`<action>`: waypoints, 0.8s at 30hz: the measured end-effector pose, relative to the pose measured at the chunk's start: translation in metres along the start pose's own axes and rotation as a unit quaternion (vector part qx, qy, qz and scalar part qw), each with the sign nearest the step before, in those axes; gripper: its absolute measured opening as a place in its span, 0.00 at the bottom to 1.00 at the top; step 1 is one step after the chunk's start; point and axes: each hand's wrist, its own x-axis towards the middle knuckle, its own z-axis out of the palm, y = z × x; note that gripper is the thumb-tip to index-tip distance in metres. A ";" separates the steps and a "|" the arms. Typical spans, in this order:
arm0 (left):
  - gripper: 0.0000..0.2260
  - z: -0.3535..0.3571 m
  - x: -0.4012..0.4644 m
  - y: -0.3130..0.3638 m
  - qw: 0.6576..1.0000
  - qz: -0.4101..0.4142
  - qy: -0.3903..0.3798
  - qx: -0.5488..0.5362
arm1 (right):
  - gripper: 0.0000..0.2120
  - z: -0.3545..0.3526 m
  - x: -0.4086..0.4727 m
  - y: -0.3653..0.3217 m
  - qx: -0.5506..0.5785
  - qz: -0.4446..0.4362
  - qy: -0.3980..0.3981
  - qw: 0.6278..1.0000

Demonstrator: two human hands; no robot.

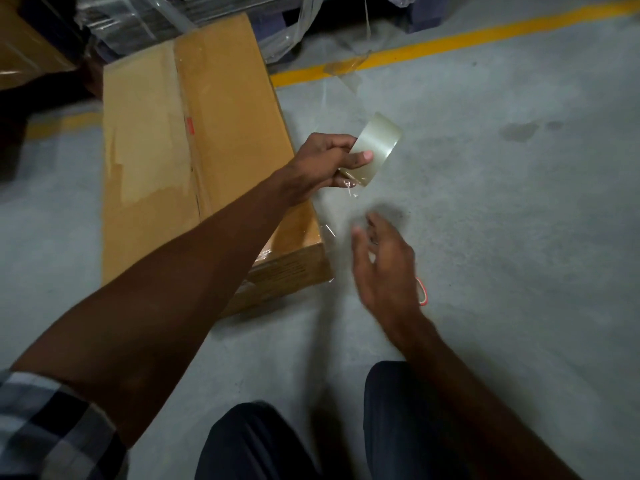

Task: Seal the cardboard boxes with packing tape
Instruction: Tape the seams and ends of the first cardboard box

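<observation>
A long flat cardboard box (166, 140) lies on the grey floor, its flaps meeting along a lengthwise seam. My left hand (322, 164) reaches across the box's right edge and grips a roll of clear packing tape (375, 148), thumb over its face. A short loose end of tape hangs below the roll. My right hand (384, 265) hovers blurred lower right of the roll, fingers spread and holding nothing. Clear tape wraps the box's near right corner.
A yellow floor line (450, 41) runs behind the box. Plastic-wrapped goods (138, 19) and another carton (24, 46) stand at the back left. A loose strip of clear film (346, 69) lies on the line. A red and white item (423, 292) lies by my right hand. My knees (270, 445) are at the bottom.
</observation>
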 end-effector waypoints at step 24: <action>0.17 0.008 -0.011 -0.017 0.896 0.170 -0.052 0.406 | 0.33 -0.028 0.074 0.017 0.426 0.343 0.120 0.828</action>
